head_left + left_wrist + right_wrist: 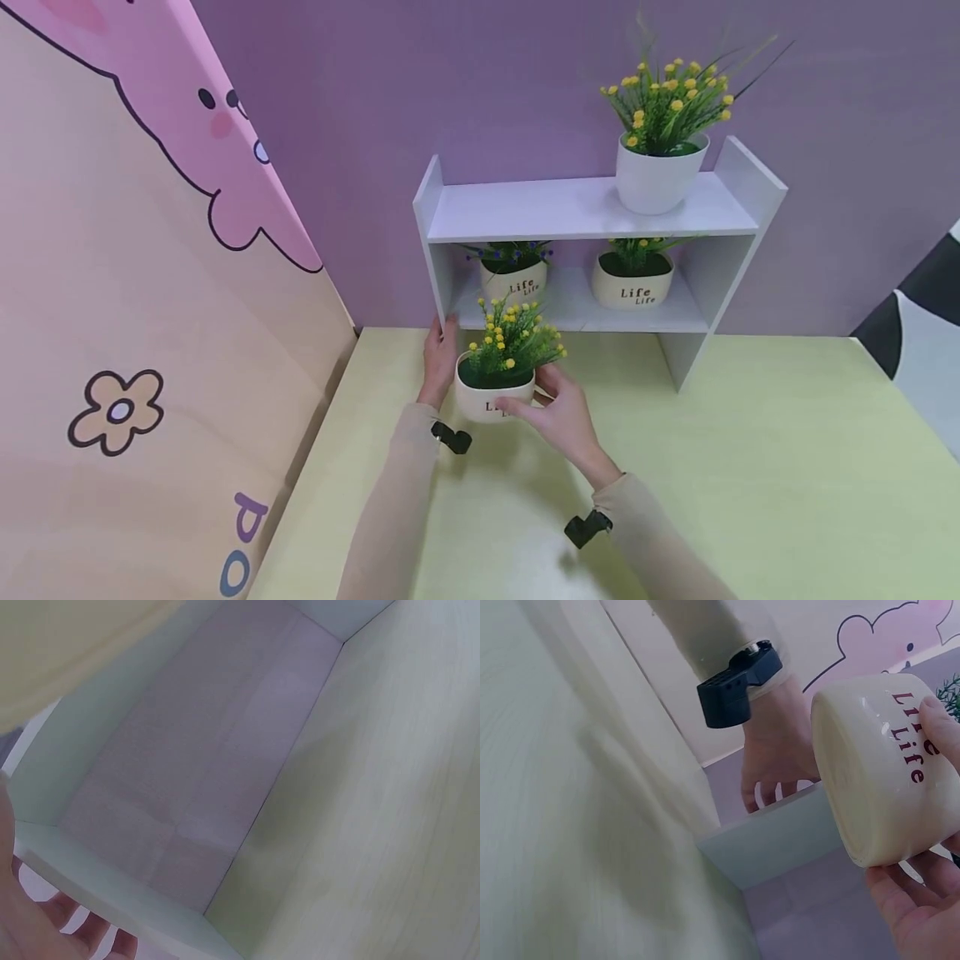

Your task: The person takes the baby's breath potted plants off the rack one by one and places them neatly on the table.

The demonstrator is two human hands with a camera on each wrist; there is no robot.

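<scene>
A white pot (495, 400) with yellow artificial flowers and "Life" lettering is held up in front of the shelf. My right hand (558, 417) grips it from the right, thumb across the lettered front. In the right wrist view the pot (877, 772) is tipped, its underside showing clear of the table. My left hand (439, 358) holds the lower left side panel of the white shelf (525, 208). From the left wrist view, the fingers (90, 930) lie along the outer face of that panel (112, 892).
On the shelf's lower board stand a blue-flowered pot (513, 279) at left and another "Life" pot (633, 287) at right. A plain white pot (660, 179) with yellow flowers stands on top. The shelf rests on a pale table (787, 467) against the purple wall (525, 83).
</scene>
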